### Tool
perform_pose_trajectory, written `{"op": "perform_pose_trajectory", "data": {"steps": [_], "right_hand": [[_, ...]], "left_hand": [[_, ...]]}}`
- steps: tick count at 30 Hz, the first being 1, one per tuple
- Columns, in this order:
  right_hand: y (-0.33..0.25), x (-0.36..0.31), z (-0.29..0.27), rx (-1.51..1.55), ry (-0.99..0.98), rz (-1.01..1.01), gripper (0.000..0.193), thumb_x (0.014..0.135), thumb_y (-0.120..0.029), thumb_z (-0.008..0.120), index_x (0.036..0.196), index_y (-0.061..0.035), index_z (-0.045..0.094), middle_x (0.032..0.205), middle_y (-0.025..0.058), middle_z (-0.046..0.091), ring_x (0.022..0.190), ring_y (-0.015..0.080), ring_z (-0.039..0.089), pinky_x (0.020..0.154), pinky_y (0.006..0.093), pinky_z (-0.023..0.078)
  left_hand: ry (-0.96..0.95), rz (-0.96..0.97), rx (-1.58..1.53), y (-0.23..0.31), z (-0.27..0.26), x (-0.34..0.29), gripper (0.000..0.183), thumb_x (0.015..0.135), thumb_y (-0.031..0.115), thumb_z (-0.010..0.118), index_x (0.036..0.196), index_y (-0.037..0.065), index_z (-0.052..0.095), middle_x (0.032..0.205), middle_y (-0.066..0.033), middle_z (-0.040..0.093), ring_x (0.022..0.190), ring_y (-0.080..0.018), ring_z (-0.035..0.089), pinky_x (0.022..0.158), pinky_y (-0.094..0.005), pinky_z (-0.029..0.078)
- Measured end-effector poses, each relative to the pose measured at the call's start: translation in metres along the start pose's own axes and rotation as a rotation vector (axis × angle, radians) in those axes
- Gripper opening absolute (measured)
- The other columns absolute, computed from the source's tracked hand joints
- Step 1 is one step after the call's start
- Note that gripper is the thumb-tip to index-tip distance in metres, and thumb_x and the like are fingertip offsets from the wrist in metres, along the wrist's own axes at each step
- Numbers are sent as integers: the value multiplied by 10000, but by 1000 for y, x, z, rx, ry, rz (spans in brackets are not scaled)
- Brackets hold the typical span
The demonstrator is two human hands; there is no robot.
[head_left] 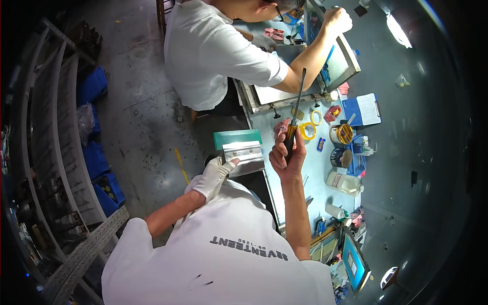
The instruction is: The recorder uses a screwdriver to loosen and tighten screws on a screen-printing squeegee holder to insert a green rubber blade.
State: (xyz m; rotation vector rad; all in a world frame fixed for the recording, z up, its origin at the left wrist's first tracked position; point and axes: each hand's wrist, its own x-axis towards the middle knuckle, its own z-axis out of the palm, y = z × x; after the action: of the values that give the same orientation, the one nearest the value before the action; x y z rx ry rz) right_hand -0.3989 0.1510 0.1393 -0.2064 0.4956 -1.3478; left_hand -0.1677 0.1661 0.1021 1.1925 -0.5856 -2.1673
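My left hand (216,178), in a white glove with bare fingertips showing, grips the near side of a squeegee, its thumb lying on the metal. The squeegee has a silver metal holder (245,154) with bolts along it and a flat green blade (236,138) on its far side. My bare right hand (288,155) is closed round the dark and amber handle of a screwdriver (297,109). The screwdriver's long shaft points up and away, its tip apart from the squeegee. Part of my left fingers is hidden under the holder.
Another person in a white shirt (213,56) works at a framed screen (338,63) ahead. On the table (274,188) lie yellow tape (307,131), a blue clipboard (362,110), jars (341,157) and a plastic bottle (344,183). Shelving with blue bins (95,158) stands left; a monitor (354,260) stands near right.
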Motion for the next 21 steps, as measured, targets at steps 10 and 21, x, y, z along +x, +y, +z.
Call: {"op": "perform_pose_trajectory", "data": {"steps": [10, 21], "right_hand": [[1, 4, -3, -4, 9, 9, 558, 1056, -492, 342, 945, -22, 622, 563, 13, 501, 322, 110, 370, 319, 240, 279], [1, 3, -5, -16, 21, 6, 565, 1053, -504, 347, 936, -27, 625, 564, 12, 507, 314, 111, 373, 311, 239, 287]], "left_hand": [[28, 5, 52, 4, 4, -2, 268, 945, 298, 709, 1079, 87, 613, 905, 40, 605, 712, -44, 480, 599, -218, 387], [61, -20, 67, 6, 5, -3, 252, 934, 317, 721, 995, 105, 597, 792, 53, 530, 616, -44, 384, 526, -228, 320]]}}
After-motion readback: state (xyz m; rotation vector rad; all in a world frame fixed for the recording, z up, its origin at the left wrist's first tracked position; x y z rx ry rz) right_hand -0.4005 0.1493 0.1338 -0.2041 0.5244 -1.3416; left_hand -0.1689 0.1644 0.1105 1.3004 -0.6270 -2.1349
